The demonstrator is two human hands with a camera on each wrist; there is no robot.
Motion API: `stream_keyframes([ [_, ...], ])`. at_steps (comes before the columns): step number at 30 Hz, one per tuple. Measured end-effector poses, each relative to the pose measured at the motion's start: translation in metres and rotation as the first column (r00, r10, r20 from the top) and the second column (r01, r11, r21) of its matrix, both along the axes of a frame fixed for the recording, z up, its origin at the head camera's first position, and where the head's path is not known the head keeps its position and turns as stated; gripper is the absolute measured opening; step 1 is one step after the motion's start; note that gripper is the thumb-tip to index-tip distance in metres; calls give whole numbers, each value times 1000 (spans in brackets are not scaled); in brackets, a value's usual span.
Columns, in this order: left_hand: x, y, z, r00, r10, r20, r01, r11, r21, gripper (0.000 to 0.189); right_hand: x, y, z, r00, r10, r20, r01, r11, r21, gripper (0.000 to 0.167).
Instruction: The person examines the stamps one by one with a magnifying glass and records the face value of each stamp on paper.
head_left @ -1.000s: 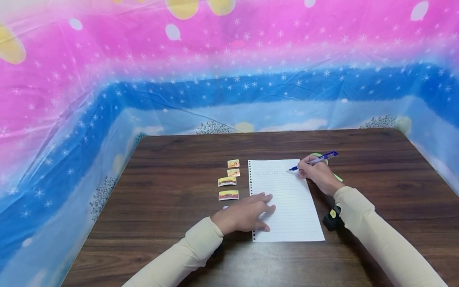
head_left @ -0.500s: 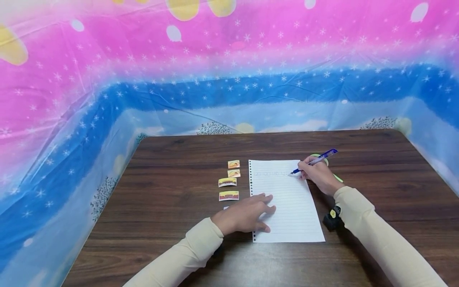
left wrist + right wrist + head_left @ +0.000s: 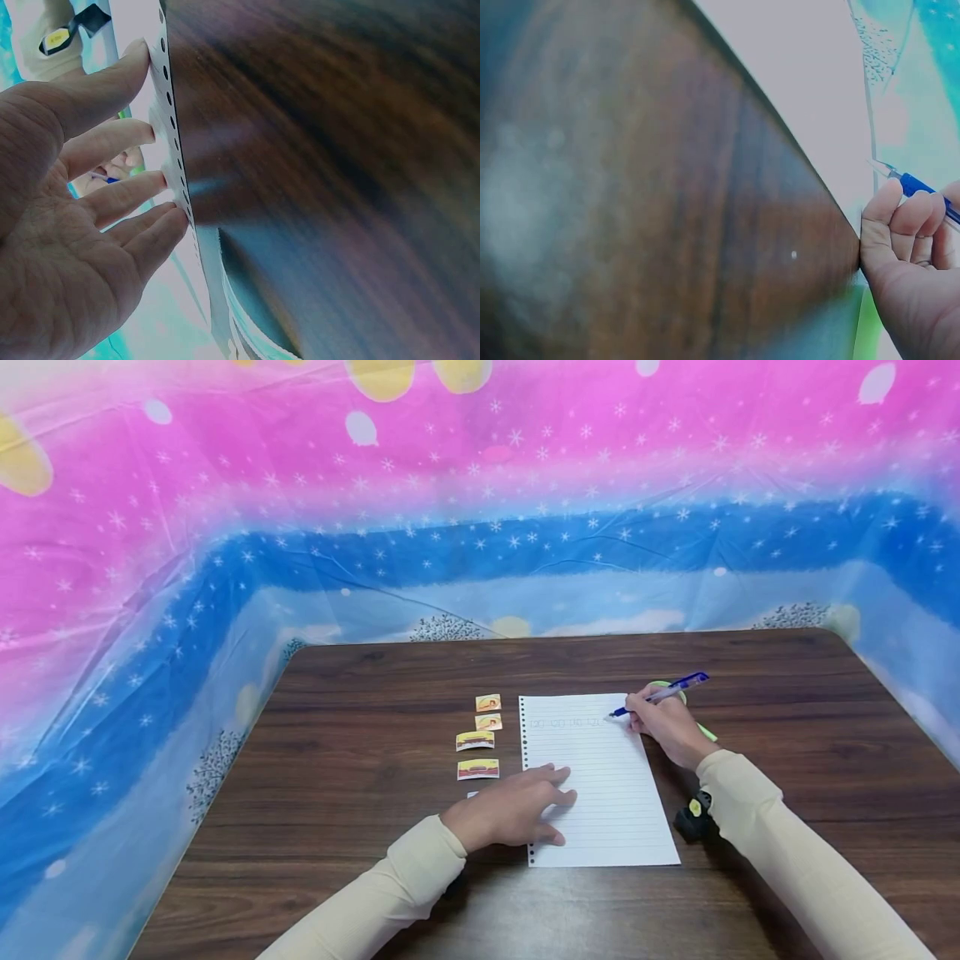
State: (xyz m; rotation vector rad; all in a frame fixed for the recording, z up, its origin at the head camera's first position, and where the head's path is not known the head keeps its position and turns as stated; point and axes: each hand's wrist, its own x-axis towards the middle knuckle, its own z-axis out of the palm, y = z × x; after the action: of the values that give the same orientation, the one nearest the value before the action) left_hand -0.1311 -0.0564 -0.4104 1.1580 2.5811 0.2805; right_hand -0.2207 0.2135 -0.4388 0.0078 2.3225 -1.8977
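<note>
A lined white sheet (image 3: 607,802) with punched holes down its left edge lies on the table. My left hand (image 3: 510,810) rests across that edge, fingers spread; in the left wrist view, its fingertips (image 3: 139,56) meet the paper beside the holes. Near the sheet's upper right corner, my right hand (image 3: 670,724) pinches a blue pen (image 3: 678,687) with a clear barrel. The nib is at the paper, at the right end of a row of faint figures. In the right wrist view, the pen (image 3: 919,187) sticks out past the curled fingers.
Left of the sheet, two small orange-and-white cards (image 3: 488,702) and two yellow-and-red cards (image 3: 477,769) form a column. A white corner (image 3: 472,793) shows from under the left hand. A curved green object (image 3: 707,732) lies behind the right hand on the brown table (image 3: 337,752).
The row of figures has grown a little to the right. The pen tip has made small moves at the row's end. The left hand has stayed in place.
</note>
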Motion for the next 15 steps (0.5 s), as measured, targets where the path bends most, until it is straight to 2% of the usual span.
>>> stream_keyframes([
  [15,-1,-1,0,1000,-12,-4,12,1000,0,59,-1,0,-3,999,26,-25,-25,998,53,18],
])
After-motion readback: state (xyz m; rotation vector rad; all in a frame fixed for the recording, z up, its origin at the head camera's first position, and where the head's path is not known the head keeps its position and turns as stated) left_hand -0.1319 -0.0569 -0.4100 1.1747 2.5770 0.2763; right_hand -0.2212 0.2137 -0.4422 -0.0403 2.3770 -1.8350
